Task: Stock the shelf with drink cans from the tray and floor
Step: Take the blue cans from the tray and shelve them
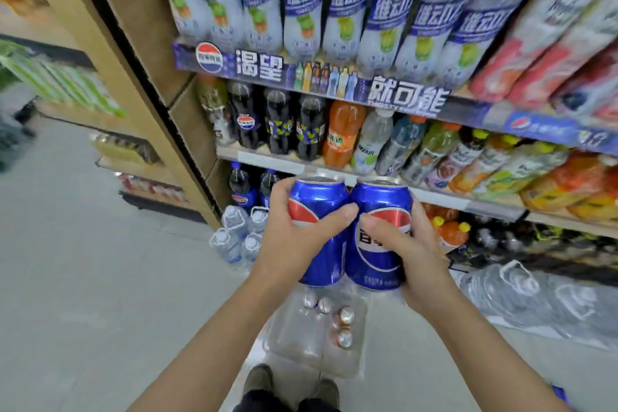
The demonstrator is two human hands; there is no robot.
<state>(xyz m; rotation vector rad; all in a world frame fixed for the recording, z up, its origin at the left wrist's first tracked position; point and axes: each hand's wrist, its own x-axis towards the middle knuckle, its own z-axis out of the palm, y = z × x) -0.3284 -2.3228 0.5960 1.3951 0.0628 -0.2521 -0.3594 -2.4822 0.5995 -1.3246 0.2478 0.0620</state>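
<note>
My left hand (294, 237) grips a blue cola can (319, 207), held upright. My right hand (411, 251) grips a second blue cola can (381, 254), and the two cans touch side by side in front of the shelf (444, 202). On the floor below, a clear plastic tray (301, 331) holds several cans (341, 324), some orange, seen from above. The shelf rows behind the cans carry cola, orange soda and juice bottles.
Packs of water bottles (237, 234) stand on the floor at the shelf's left foot. Large clear water jugs (521, 291) lie on the floor at right. A cardboard-clad shelf end (140, 53) rises at left, with grey aisle floor beyond. My shoes (261, 378) stand beside the tray.
</note>
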